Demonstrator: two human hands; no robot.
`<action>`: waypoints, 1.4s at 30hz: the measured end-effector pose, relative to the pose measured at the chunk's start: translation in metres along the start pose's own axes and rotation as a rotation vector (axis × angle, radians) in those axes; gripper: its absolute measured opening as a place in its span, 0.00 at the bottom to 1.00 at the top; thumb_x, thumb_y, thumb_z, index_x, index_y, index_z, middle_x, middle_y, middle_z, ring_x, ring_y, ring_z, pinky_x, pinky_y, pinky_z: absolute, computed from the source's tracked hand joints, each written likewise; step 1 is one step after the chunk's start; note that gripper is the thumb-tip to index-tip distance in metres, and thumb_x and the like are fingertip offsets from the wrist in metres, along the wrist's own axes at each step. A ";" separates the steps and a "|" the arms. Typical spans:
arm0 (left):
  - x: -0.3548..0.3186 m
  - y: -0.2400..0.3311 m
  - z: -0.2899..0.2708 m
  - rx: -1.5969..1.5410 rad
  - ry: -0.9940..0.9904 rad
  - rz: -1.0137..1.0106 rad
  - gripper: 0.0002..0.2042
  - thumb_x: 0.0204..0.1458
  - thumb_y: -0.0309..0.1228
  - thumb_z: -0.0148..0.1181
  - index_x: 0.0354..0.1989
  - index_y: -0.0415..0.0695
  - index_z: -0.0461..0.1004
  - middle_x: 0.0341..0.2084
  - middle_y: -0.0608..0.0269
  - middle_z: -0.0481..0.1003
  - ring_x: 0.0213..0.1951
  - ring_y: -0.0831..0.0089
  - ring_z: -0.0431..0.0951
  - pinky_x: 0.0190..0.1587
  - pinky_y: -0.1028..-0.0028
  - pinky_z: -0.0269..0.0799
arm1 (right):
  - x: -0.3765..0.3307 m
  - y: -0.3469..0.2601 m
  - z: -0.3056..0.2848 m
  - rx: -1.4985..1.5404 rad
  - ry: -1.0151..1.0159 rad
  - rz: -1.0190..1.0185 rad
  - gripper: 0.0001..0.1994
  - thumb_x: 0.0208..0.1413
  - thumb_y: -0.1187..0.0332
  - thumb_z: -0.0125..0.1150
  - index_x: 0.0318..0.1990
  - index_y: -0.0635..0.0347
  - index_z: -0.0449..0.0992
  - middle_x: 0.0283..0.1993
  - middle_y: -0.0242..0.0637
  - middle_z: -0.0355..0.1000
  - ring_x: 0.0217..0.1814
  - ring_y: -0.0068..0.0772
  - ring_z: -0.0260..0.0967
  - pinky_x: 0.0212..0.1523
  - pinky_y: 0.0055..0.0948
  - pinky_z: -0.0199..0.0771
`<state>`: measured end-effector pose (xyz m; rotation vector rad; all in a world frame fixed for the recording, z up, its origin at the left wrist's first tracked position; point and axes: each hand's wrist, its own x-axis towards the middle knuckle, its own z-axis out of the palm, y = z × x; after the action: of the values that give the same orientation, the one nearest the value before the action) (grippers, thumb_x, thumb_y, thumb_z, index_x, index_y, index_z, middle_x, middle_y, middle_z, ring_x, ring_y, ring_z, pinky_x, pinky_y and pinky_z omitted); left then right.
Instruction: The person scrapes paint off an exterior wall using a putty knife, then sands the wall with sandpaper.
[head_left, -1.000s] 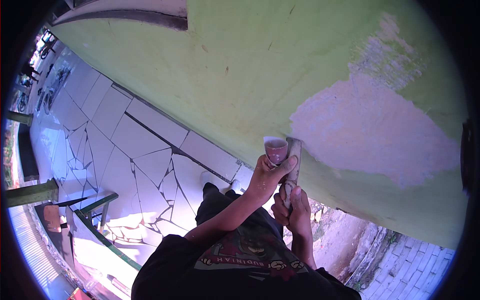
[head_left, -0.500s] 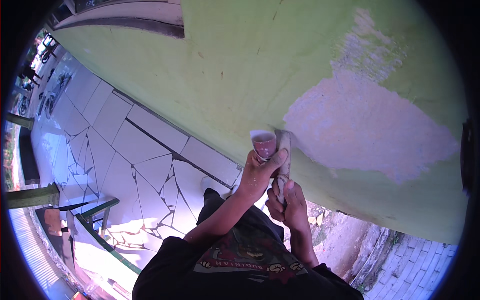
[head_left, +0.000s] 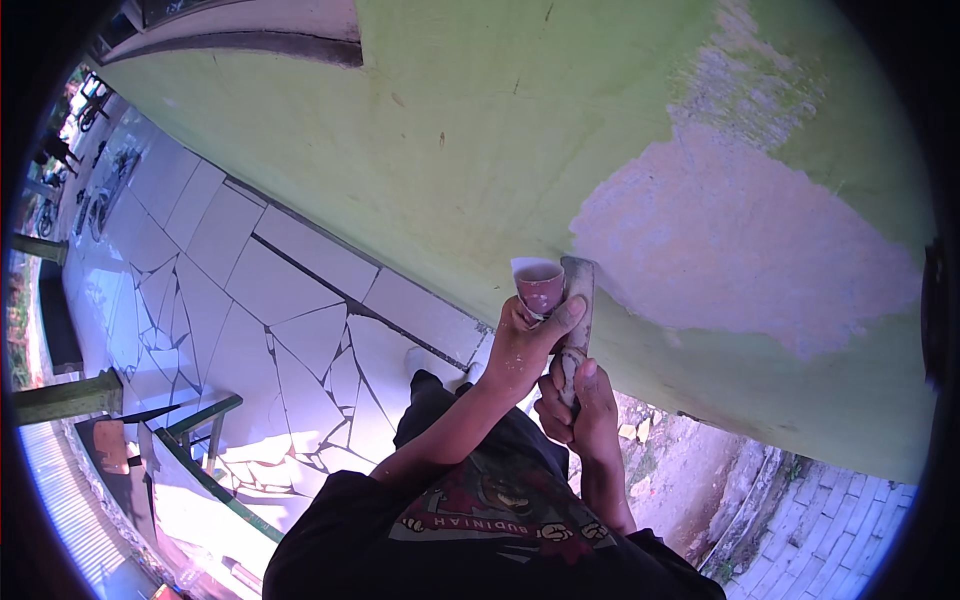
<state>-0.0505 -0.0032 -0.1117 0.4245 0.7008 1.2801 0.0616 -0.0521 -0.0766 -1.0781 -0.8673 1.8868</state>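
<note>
My left hand [head_left: 524, 348] grips a small pinkish-brown cup [head_left: 541, 287] with a pale, smeared rim. Its thumb lies against the blade of a narrow grey trowel [head_left: 578, 288] caked with pale residue. Closed around the trowel's handle is my right hand [head_left: 583, 408], just below and to the right of the left one. The blade points away from me, next to the cup. Both hands are in front of a green wall [head_left: 450, 190], near the left edge of its large whitish patch [head_left: 745, 240]. What the cup holds cannot be made out.
Pale broken-tile flooring [head_left: 240, 340] runs along the wall's foot to the left. A green bench-like frame [head_left: 215, 485] stands at lower left. Rough ground [head_left: 690, 470] and grey paving [head_left: 825, 525] lie at lower right. A window ledge [head_left: 250, 40] juts out at upper left.
Both hands, with the cup and trowel, have shifted slightly to the right. The grips stay the same, and the wall patch looks unaltered.
</note>
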 end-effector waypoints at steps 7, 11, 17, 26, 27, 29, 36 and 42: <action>0.002 0.012 -0.005 0.000 -0.074 0.034 0.09 0.55 0.33 0.61 0.36 0.41 0.70 0.24 0.67 0.74 0.22 0.82 0.74 0.25 0.80 0.70 | 0.006 -0.002 0.010 0.031 -0.031 -0.017 0.26 0.64 0.41 0.36 0.31 0.57 0.59 0.14 0.25 0.48 0.08 0.15 0.39 0.08 0.19 0.38; 0.009 -0.010 0.005 0.041 0.130 0.179 0.13 0.53 0.37 0.64 0.26 0.41 0.72 0.18 0.70 0.71 0.14 0.85 0.67 0.16 0.82 0.59 | 0.002 0.002 0.000 0.060 -0.019 0.010 0.26 0.63 0.40 0.37 0.32 0.57 0.60 0.14 0.25 0.49 0.09 0.14 0.39 0.08 0.19 0.38; 0.008 -0.028 -0.012 0.151 0.248 0.120 0.15 0.52 0.39 0.65 0.23 0.42 0.71 0.16 0.70 0.70 0.16 0.85 0.67 0.17 0.82 0.62 | 0.001 0.009 0.008 0.087 -0.057 0.007 0.25 0.64 0.41 0.36 0.33 0.56 0.61 0.14 0.25 0.49 0.09 0.15 0.40 0.08 0.19 0.39; 0.009 0.001 -0.003 0.167 0.077 0.341 0.14 0.52 0.35 0.64 0.21 0.41 0.70 0.12 0.68 0.69 0.06 0.83 0.65 0.06 0.82 0.54 | 0.006 0.024 0.010 0.177 -0.103 -0.026 0.27 0.62 0.38 0.35 0.34 0.56 0.60 0.14 0.25 0.49 0.08 0.15 0.40 0.09 0.17 0.41; 0.007 0.003 -0.006 0.168 0.064 0.319 0.14 0.52 0.35 0.64 0.21 0.41 0.70 0.12 0.68 0.69 0.06 0.83 0.65 0.06 0.82 0.54 | 0.005 0.027 0.009 0.185 -0.079 -0.031 0.27 0.62 0.38 0.35 0.34 0.56 0.60 0.14 0.25 0.49 0.08 0.15 0.40 0.09 0.17 0.41; 0.001 0.027 -0.010 0.263 -0.058 -0.073 0.10 0.52 0.32 0.64 0.31 0.38 0.72 0.20 0.68 0.73 0.15 0.84 0.70 0.12 0.84 0.62 | 0.010 0.029 0.012 0.234 -0.101 -0.057 0.27 0.62 0.38 0.35 0.34 0.56 0.60 0.14 0.25 0.49 0.08 0.15 0.41 0.09 0.17 0.42; 0.008 0.030 -0.013 0.456 -0.003 0.105 0.09 0.51 0.31 0.65 0.33 0.37 0.75 0.22 0.68 0.76 0.22 0.85 0.72 0.23 0.82 0.68 | 0.027 0.043 0.005 0.360 -0.189 -0.120 0.26 0.62 0.40 0.38 0.36 0.58 0.61 0.15 0.28 0.53 0.09 0.16 0.46 0.09 0.17 0.46; 0.009 0.021 -0.014 0.414 -0.007 0.212 0.12 0.51 0.32 0.66 0.23 0.38 0.72 0.16 0.72 0.71 0.16 0.88 0.65 0.17 0.80 0.60 | 0.024 0.050 0.008 0.363 -0.147 -0.132 0.27 0.61 0.39 0.39 0.35 0.58 0.61 0.14 0.27 0.53 0.09 0.16 0.47 0.08 0.17 0.46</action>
<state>-0.0740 0.0096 -0.1098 0.8586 0.9382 1.3292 0.0321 -0.0555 -0.1245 -0.6537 -0.6251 1.9343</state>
